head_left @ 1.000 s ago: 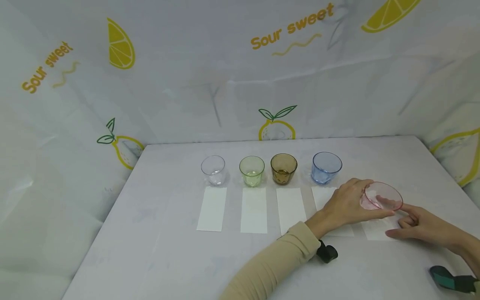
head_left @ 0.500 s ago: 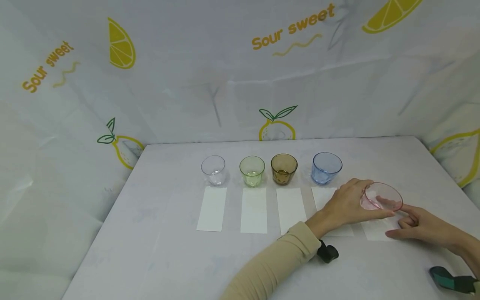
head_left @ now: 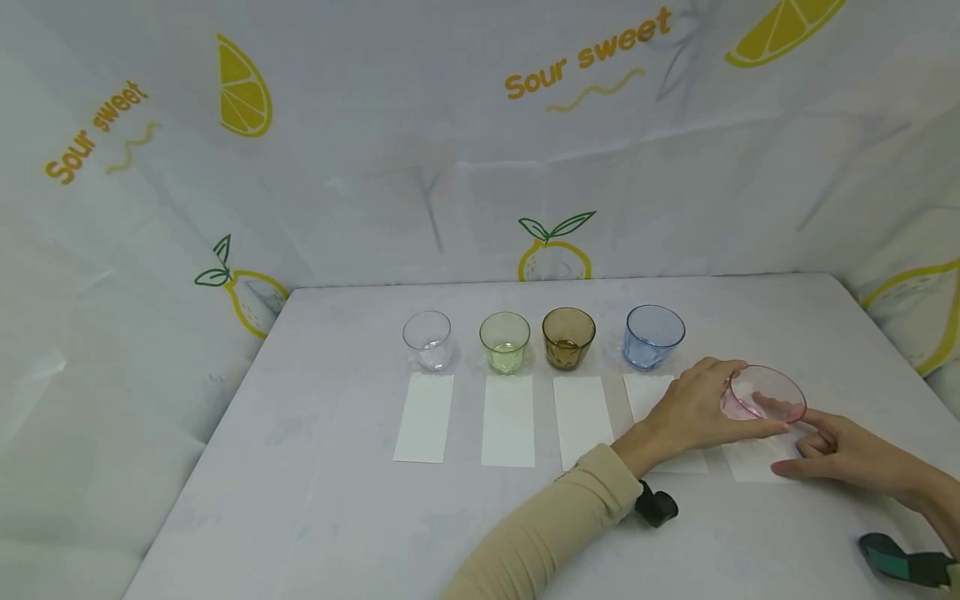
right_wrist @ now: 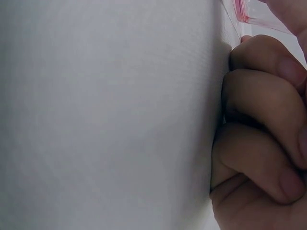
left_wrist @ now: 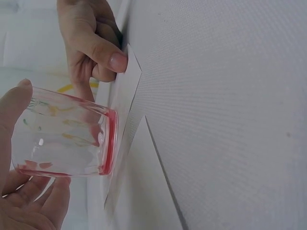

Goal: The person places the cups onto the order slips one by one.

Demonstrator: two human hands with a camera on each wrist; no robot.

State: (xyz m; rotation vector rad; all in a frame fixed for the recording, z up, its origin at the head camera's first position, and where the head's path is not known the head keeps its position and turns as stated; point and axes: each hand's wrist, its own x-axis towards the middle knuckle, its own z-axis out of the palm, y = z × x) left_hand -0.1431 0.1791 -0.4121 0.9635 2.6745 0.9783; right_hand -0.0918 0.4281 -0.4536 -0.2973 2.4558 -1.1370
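My left hand [head_left: 693, 408] grips a pink-tinted glass [head_left: 738, 406] by its sides, thumb toward me. In the left wrist view the glass [left_wrist: 62, 143] stands upright with its thick red base over a white card [left_wrist: 125, 93]; whether it touches the card I cannot tell. Close to its right side is my right hand [head_left: 847, 454], index finger reaching behind the glass. Its thumb [left_wrist: 115, 60] rests at a corner of that card, while the other fingers [right_wrist: 259, 100] are folded under on the tabletop. Contact between the index finger and the glass is unclear.
A clear glass [head_left: 427, 342], a green glass [head_left: 505, 343], a brown glass [head_left: 568, 337] and a blue glass [head_left: 652, 337] stand in a row behind. White cards [head_left: 507, 421] lie in front of them. My left forearm [head_left: 547, 525] crosses the front of the white table [head_left: 300, 500].
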